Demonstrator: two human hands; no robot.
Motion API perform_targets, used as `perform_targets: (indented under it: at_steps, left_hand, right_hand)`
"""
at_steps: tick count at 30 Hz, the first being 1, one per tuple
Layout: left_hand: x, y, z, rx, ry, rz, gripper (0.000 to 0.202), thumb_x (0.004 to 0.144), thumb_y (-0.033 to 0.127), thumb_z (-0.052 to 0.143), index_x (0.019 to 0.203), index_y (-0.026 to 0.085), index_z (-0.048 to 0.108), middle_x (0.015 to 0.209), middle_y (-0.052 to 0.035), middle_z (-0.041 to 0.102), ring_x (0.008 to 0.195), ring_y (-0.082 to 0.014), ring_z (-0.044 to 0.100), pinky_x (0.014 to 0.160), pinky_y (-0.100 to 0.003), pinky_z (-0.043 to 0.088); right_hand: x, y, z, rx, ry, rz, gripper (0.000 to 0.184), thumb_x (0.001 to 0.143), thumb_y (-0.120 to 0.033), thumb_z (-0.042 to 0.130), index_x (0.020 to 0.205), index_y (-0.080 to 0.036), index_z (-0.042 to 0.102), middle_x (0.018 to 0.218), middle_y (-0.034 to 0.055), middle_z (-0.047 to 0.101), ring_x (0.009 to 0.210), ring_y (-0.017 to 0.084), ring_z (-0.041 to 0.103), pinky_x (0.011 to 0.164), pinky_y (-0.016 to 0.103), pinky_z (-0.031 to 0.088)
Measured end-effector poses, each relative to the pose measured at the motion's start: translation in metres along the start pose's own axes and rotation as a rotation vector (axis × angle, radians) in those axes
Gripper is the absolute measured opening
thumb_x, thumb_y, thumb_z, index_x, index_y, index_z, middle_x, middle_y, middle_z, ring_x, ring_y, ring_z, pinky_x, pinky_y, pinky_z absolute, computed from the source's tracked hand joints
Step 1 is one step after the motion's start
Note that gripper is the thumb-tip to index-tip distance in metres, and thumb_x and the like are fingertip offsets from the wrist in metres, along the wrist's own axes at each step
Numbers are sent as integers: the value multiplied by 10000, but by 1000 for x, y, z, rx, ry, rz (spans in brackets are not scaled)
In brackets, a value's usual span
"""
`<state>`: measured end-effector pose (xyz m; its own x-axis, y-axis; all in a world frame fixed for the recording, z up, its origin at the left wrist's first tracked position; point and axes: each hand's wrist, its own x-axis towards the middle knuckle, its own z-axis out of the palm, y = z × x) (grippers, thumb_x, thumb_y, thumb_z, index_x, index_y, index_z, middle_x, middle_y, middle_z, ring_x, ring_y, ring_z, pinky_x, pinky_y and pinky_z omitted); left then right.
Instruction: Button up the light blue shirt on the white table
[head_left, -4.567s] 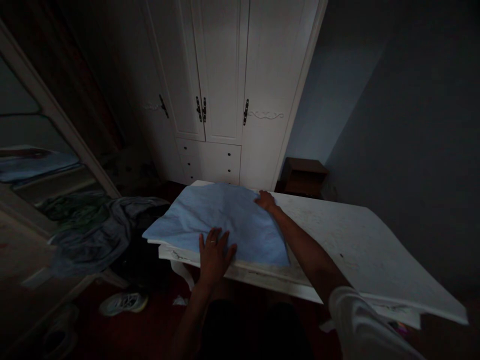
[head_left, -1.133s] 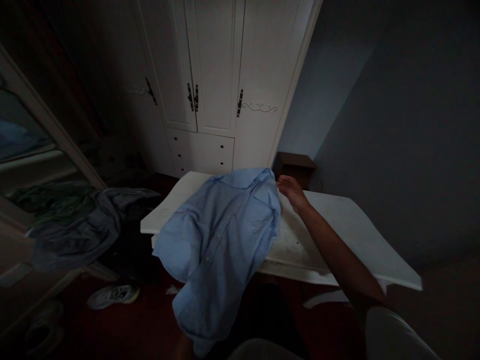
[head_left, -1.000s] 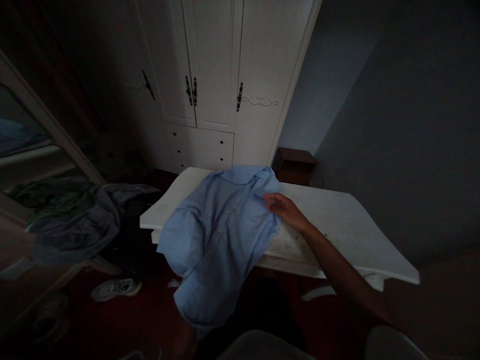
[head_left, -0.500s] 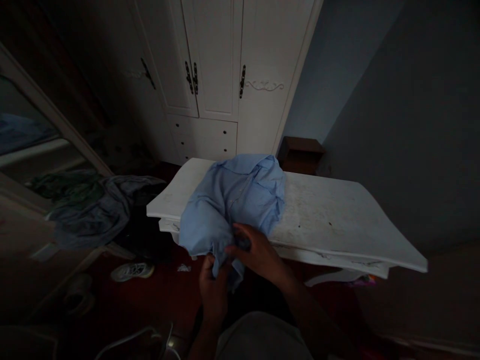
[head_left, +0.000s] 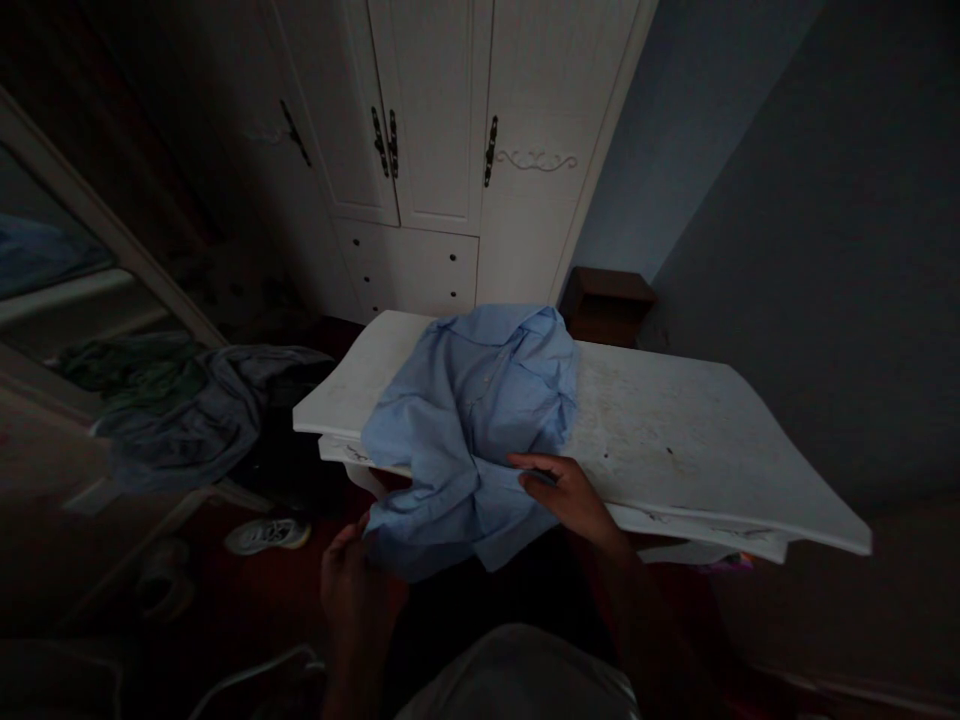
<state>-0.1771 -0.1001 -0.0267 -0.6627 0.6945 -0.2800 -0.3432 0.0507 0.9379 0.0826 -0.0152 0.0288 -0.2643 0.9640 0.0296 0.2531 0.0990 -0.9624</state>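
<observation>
A light blue button-up shirt (head_left: 480,400) lies rumpled across the left half of a white table (head_left: 675,430), its near part hanging past the front edge. My left hand (head_left: 349,560) pinches the shirt's lower left corner, out in front of the table. At the right side of the hanging part, my right hand (head_left: 562,490) grips the cloth between thumb and fingers near the table's front edge. Between the two hands the fabric is spread out in loose folds. A row of small buttons shows down the shirt's middle.
White wardrobes (head_left: 435,120) stand behind the table, with a small brown cabinet (head_left: 611,295) at the back right. To the left, grey and green clothes (head_left: 187,410) are heaped by a mirror. A white shoe (head_left: 267,536) lies on the red floor.
My hands have moved apart, the left one leftward and the right one slightly to the right. The shirt's near part, bunched between them before, is now spread wider.
</observation>
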Motion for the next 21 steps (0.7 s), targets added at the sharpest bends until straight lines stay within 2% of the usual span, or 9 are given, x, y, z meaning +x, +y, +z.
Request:
perform_targets:
  at_steps: [2,4,5,6,8,10,12,17,21]
  left_hand:
    - [-5,-1,-2,6,144,96,271,655,246,668,905,204,574,935,-31,665,979,-268,641,841,-405,516]
    - [-18,3,4,70,233,374,354,675,244,693,1007,231,571,1135,-41,624,1157,-276,564,969,-425,460]
    - [-26,6,9,148,204,540,363,700,255,700,1040,244,572,1199,-43,599,1197,-273,536,1009,-434,434]
    - [-32,9,16,249,120,689,351,734,266,698,1063,252,576,1237,-48,584,1212,-268,525,1032,-439,418]
    - [-40,14,33,483,-141,877,307,807,275,664,1106,250,596,1255,-70,585,1197,-260,539,1032,-441,425]
    - [-39,16,52,645,-376,936,362,870,283,615,1226,239,565,1298,-101,572,1217,-259,531,1019,-441,445]
    - [-32,14,70,731,-487,982,429,904,303,584,1318,219,510,1332,-124,554,1252,-267,505,1029,-460,440]
    - [-14,7,98,840,-569,1078,381,927,326,546,1277,178,565,1241,-149,605,1169,-280,545,974,-470,463]
    - [-11,9,106,799,-602,1094,252,944,245,489,1106,178,670,948,-104,681,910,-234,601,831,-413,488]
  right_hand:
    - [0,0,-1,51,32,3,276,784,-319,662,1040,-254,744,1096,52,736,1037,253,667,993,478,460]
    - [0,-2,2,128,39,10,267,787,-322,660,1034,-255,738,1080,47,733,1020,236,663,960,436,476]
    - [0,-4,6,174,32,16,266,787,-320,660,1034,-255,733,1071,45,730,1014,228,661,941,412,483]
    - [1,-5,10,221,18,23,266,784,-317,662,1033,-254,729,1062,43,727,1007,221,658,922,390,488]
    - [2,-9,18,314,-25,44,277,764,-309,672,1031,-252,722,1041,41,721,984,210,655,880,352,497]
    - [2,-13,25,397,-52,69,288,744,-304,677,1023,-245,718,1026,43,716,950,204,653,840,329,502]
    - [1,-17,29,453,-31,85,282,726,-298,674,999,-241,718,1008,41,712,924,200,648,816,314,501]
    - [-1,-16,22,504,92,122,252,696,-294,662,938,-240,711,922,32,707,799,191,634,708,295,504]
    - [3,-3,9,453,203,97,224,705,-292,642,916,-249,701,852,20,694,723,174,609,650,283,484]
